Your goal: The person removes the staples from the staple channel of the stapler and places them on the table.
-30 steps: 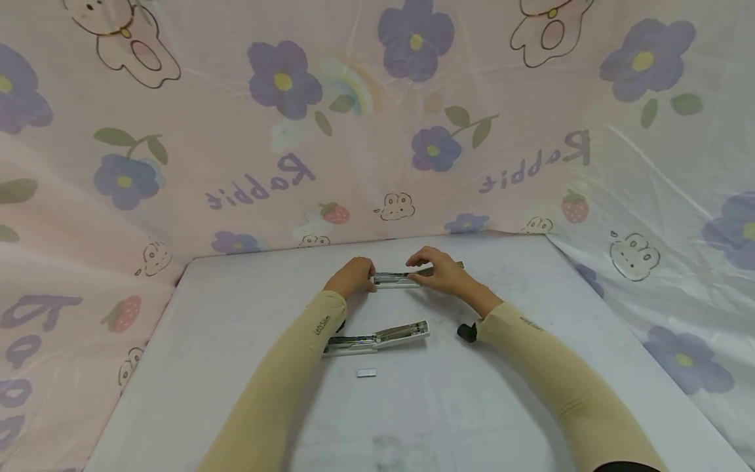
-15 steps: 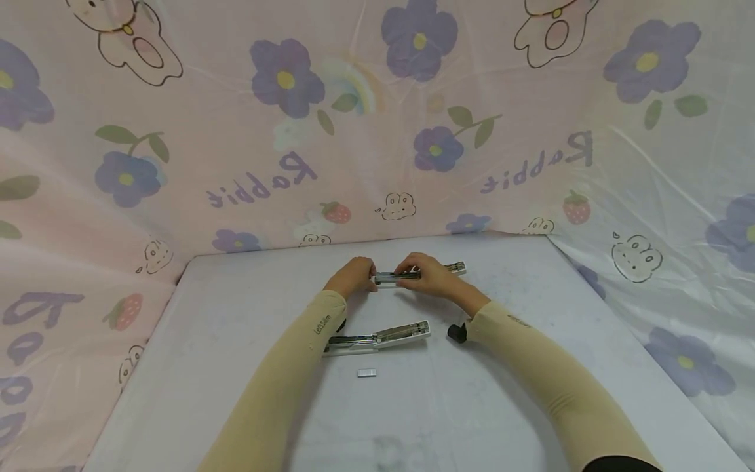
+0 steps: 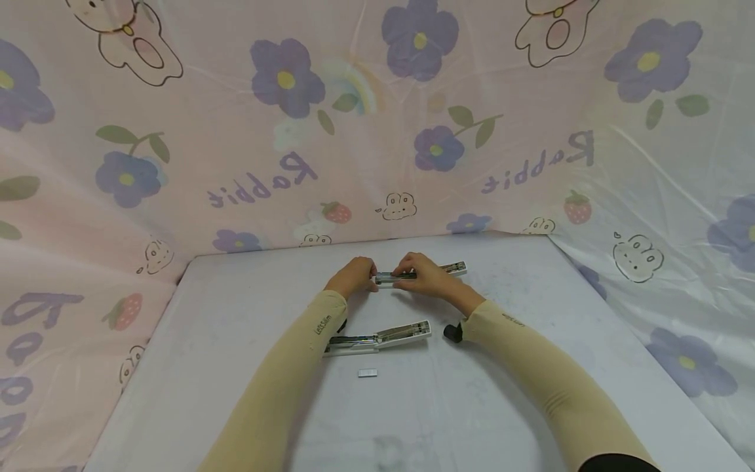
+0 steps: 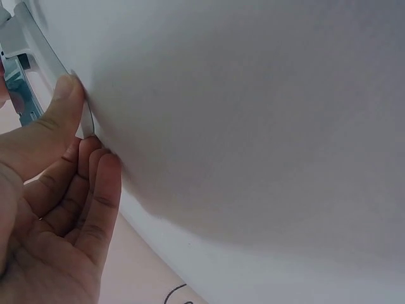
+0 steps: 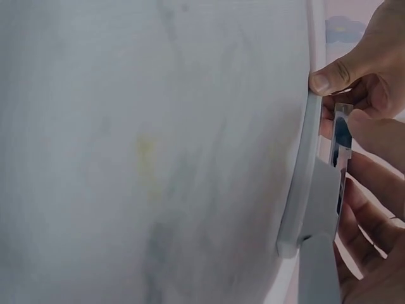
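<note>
Toward the back of the table a white stapler lies folded open, its top arm swung out to the right. The left hand pinches the left end of its base; the left wrist view shows the thumb on the white base edge and the fingertips beneath. From the right, the right hand holds the stapler's metal staple channel between thumb and fingers, covering its middle. A second stapler, also folded open, lies nearer, its left end partly behind the left sleeve.
In front of the nearer stapler lies a small silver strip of staples. The white table ends at a printed cloth behind and at the sides. A black wrist device sits under the right sleeve.
The right hand has come left and down from the stapler's raised arm onto its staple channel, closing its fingers there. The left hand keeps its hold at the left end.
</note>
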Available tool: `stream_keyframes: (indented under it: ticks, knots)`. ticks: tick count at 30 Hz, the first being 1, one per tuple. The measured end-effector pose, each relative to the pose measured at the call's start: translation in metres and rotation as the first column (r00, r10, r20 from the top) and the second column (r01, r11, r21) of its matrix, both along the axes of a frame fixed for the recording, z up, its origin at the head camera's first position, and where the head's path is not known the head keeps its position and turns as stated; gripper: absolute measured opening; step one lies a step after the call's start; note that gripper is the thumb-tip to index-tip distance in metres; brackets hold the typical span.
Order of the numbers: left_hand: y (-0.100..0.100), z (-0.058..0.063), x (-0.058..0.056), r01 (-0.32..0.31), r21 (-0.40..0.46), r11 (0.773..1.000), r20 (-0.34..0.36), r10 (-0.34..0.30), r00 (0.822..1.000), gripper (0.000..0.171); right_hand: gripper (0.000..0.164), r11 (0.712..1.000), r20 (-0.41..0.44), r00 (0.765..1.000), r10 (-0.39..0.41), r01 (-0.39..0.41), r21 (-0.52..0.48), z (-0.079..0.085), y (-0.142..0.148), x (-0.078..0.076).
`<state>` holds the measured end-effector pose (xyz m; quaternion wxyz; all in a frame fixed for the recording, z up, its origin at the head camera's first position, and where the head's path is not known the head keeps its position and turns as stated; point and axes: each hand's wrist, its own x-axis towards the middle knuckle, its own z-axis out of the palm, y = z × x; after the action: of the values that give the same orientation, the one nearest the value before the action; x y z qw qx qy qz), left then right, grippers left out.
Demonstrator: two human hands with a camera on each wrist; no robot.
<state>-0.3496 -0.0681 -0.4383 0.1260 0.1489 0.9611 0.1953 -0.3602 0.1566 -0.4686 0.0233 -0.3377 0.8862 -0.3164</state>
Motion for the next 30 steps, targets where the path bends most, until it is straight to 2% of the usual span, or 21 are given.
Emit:
stream_keyframes:
  ticks: [10,15,20,30]
  knots:
    - [0.000,0.001,0.000,0.003,-0.018,1.000,-0.001,-0.003,1.000,0.028,0.025,1.000,0.007,1.000,-0.005,0.006,-0.021,0.002,-0.003,0.002]
    - [0.000,0.001,0.002,0.008,-0.008,1.000,-0.002,-0.008,1.000,0.029,0.017,0.999,0.005,0.999,-0.039,0.039,-0.029,0.004,-0.004,0.003]
    - [0.000,0.002,0.003,0.004,-0.008,1.000,0.002,-0.004,1.000,0.029,0.008,0.995,-0.002,0.997,-0.083,0.083,-0.047,0.001,-0.008,0.000]
    - [0.000,0.001,0.001,0.017,-0.015,1.000,-0.009,-0.017,1.000,0.030,0.006,0.992,0.015,0.994,-0.108,0.109,-0.067,-0.004,-0.013,-0.007]
